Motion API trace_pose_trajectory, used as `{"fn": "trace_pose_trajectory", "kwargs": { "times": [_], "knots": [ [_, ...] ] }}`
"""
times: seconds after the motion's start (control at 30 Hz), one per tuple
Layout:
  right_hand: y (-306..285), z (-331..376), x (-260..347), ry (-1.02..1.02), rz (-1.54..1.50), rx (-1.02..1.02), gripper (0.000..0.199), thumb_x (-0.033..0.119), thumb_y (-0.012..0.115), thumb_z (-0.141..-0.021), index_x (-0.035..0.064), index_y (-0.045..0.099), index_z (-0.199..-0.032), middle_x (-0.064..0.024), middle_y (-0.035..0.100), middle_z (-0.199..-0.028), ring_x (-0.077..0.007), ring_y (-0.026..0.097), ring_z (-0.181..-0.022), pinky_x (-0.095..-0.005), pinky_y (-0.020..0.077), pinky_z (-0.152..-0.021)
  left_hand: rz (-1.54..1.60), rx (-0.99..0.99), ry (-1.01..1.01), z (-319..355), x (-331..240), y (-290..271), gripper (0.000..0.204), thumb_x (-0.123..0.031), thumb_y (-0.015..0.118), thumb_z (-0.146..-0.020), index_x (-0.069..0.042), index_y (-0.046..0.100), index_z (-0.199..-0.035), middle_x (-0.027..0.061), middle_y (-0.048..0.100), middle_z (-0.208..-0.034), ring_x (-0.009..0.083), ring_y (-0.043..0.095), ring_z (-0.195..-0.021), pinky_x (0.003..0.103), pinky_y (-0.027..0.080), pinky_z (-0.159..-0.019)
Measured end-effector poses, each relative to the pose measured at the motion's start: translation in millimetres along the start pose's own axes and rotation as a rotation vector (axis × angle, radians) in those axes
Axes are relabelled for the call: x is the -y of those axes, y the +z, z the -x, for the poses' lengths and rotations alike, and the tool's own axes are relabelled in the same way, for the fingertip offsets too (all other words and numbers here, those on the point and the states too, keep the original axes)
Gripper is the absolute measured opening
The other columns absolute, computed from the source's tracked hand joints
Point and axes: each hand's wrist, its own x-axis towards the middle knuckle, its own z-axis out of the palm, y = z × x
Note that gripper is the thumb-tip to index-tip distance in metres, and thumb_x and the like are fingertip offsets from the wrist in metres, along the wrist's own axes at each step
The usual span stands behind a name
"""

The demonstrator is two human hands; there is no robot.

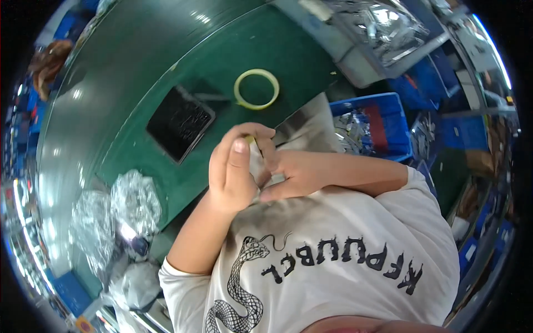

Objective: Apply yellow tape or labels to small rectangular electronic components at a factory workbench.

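Note:
My left hand [230, 172] is raised in front of my chest, its fingers curled round a small, flat, pale piece [256, 158] with a yellow tip. Reaching in from the right, my right hand [291, 175] meets it, fingers and thumb bent about the lower part of that piece. Overlapping fingers hide much of it, so its kind is unclear. Beyond my hands, a black square tray [179, 123] of small dark parts rests on the green tabletop [216, 61]. Right of the tray lies a yellow tape roll [240, 89] on its side.
A blue bin [402, 125] of small metallic parts stands right of my hands. Farther back is a grey tray [355, 66] with shiny pieces in clear plastic. Crumpled clear plastic bags [133, 200] lie at the left. A curved metallic surface [111, 89] borders the green tabletop.

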Motion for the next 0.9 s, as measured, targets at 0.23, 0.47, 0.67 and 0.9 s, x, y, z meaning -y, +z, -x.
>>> {"fn": "trace_pose_trajectory", "kwargs": {
  "times": [0.23, 0.47, 0.67, 0.9],
  "knots": [
    [-10, 51, -24, -0.094, 0.306, -0.255, 0.049, 0.032, 0.066, -0.092, 0.0009, 0.052, -0.127, -0.0168, 0.069, -0.097, -0.0306, 0.067, -0.086, -0.0397, 0.0523, -0.073, -0.154, 0.286, -0.049, -16, 4, 34, 0.026, -0.011, 0.050, -0.102, 0.009, 0.060, -0.118, 0.0156, 0.072, -0.094, 0.0202, 0.069, -0.085, 0.031, 0.054, -0.079],
    [-59, 174, -30, 0.266, 0.917, -0.473, 0.026, 0.028, 0.076, -0.078, 0.0055, 0.072, -0.091, -0.0107, 0.069, -0.090, -0.0333, 0.065, -0.085, -0.0433, 0.0510, -0.075, -0.234, 0.305, -0.138, 1, 9, -4, 0.083, -0.008, 0.076, -0.078, 0.002, 0.033, -0.148, 0.0208, 0.061, -0.126, 0.0277, 0.059, -0.116, 0.038, 0.043, -0.103],
    [-110, 212, 21, 0.237, 1.355, -1.038, 0.022, 0.020, 0.079, -0.077, 0.0053, 0.072, -0.091, -0.0127, 0.069, -0.090, -0.0303, 0.066, -0.084, -0.0408, 0.0516, -0.077, -0.073, -0.237, -0.317, 43, 12, -46, 0.015, 0.009, 0.057, -0.088, -0.005, 0.050, -0.091, 0.0080, 0.058, -0.091, 0.0149, 0.056, -0.084, 0.029, 0.045, -0.082],
    [-257, 174, 39, 0.712, 1.227, -0.801, 0.017, 0.015, 0.069, -0.080, 0.0060, 0.073, -0.094, -0.0115, 0.072, -0.091, -0.0293, 0.069, -0.084, -0.0403, 0.0536, -0.073, -0.207, -0.203, -0.254, 50, 15, -47, 0.015, 0.010, 0.065, -0.086, -0.001, 0.055, -0.085, 0.0065, 0.063, -0.087, 0.0118, 0.055, -0.078, 0.025, 0.044, -0.075]
  ]
}}
